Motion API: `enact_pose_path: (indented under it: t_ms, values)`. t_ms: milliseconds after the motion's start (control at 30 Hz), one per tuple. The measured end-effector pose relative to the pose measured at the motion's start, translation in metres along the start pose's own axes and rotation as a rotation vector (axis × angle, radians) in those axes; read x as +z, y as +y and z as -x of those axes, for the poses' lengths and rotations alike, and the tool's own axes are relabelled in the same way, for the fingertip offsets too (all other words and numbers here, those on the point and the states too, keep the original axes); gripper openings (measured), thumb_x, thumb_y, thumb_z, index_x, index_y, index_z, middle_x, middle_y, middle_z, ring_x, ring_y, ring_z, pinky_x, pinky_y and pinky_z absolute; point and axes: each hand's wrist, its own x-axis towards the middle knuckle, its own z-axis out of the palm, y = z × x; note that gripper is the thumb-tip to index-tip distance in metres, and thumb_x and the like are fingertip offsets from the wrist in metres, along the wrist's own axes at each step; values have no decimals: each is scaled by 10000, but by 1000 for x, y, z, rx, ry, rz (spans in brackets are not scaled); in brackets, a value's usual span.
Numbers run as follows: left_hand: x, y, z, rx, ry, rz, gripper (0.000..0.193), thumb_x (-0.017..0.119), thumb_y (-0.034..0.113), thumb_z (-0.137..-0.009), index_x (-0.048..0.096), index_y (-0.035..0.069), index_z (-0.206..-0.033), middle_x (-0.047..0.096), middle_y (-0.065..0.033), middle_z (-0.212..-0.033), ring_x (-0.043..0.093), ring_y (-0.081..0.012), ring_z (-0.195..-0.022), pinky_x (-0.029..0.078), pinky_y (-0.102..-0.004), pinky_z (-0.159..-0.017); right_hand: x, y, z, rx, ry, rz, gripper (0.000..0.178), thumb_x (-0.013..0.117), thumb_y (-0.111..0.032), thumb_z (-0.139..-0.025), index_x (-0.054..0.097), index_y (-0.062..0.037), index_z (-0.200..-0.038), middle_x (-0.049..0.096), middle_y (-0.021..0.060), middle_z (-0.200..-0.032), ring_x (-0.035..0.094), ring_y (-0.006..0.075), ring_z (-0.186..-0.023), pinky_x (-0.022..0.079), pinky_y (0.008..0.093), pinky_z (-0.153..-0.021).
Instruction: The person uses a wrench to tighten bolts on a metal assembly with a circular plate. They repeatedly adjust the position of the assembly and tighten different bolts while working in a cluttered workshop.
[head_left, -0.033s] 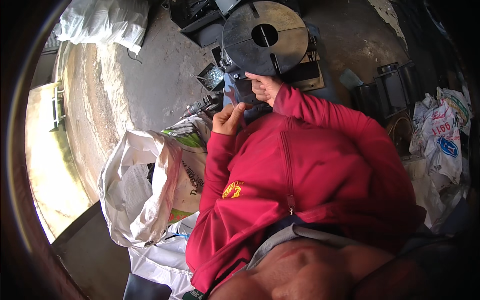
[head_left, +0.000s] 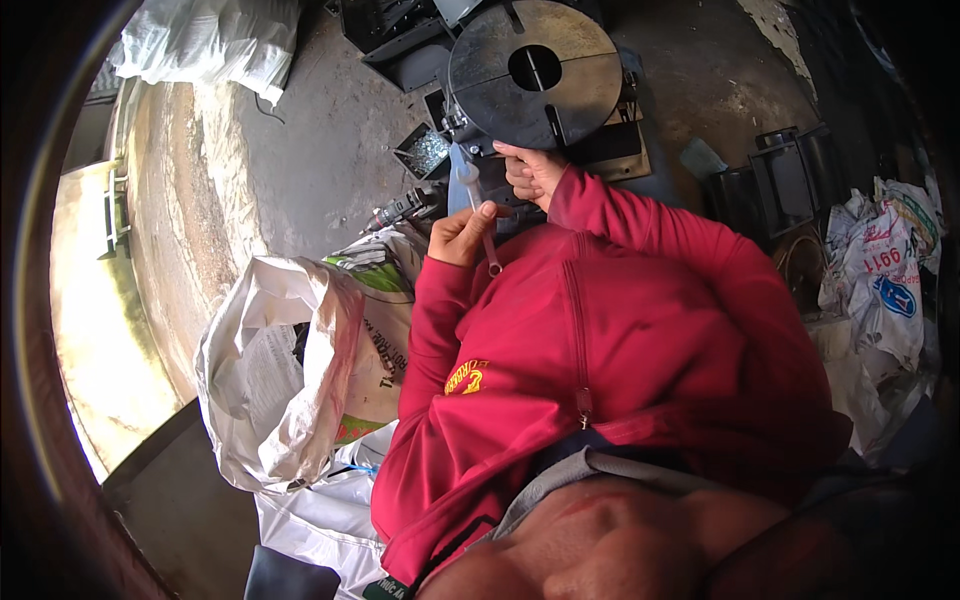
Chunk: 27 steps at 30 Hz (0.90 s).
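Where the wrench (head_left: pixel 474 194) sits: clasped in the left hand (head_left: pixel 459 238), open end toward 11 o'clock.
Right hand (head_left: pixel 537 178): partly curled at the 6 o'clock edge of the round plate (head_left: pixel 590 85); cannot tell whether it holds anything.
Dark tray (head_left: pixel 405 161): plate's 8 o'clock, holding small shiny pieces.

I see open grey concrete floor (head_left: pixel 310 140) left of the dark round metal disc (head_left: pixel 520 110); a small black metal-filled box (head_left: pixel 405 164) obstructs nearby.

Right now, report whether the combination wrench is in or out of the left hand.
In: the left hand grips the combination wrench mid-shaft, its open end showing above and its ring end below.
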Motion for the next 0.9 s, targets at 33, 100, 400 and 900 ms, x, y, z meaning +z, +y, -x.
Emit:
enact_pose_path:
  t_ms: [33, 100, 400, 900]
  values:
    - [1, -2, -4, -22, -32, 53, 333, 575, 308, -933, 692, -3, -941, 538, 34, -662, 436, -43, -545, 333, -189, -517, 3, 0, 0, 2, 9, -4, 364, 607, -299, -885, 384, -180, -624, 311, -87, -458, 241, 30, -344, 199, 206, -341]
    - [3, -5, -13, -98, -89, 138, 357, 558, 331, -938, 679, -5, -923, 567, 15, -656, 441, -54, -490, 333, -191, -467, 6, 2, 0, 18, 53, 32, 407, 586, -343, -892, 370, -183, -587, 303, -74, -443, 247, 48, -341, 234, 221, -346]
    - [21, -11, -38, -146, -119, 367, 372, 516, 345, -953, 649, -2, -926, 644, -70, -716, 552, -116, -481, 397, -225, -372, 17, -9, 12, 40, 114, 151, 509, 589, -476, -846, 336, -180, -519, 315, -23, -422, 294, 107, -325, 320, 269, -327]
    - [17, 5, -54, -332, -185, 348, 393, 529, 371, -933, 602, -6, -1018, 670, -140, -883, 681, -216, -651, 480, -260, -395, 21, -13, 16, 159, 159, 130, 378, 650, -499, -793, 489, -201, -625, 340, -73, -478, 278, 56, -346, 233, 243, -349]
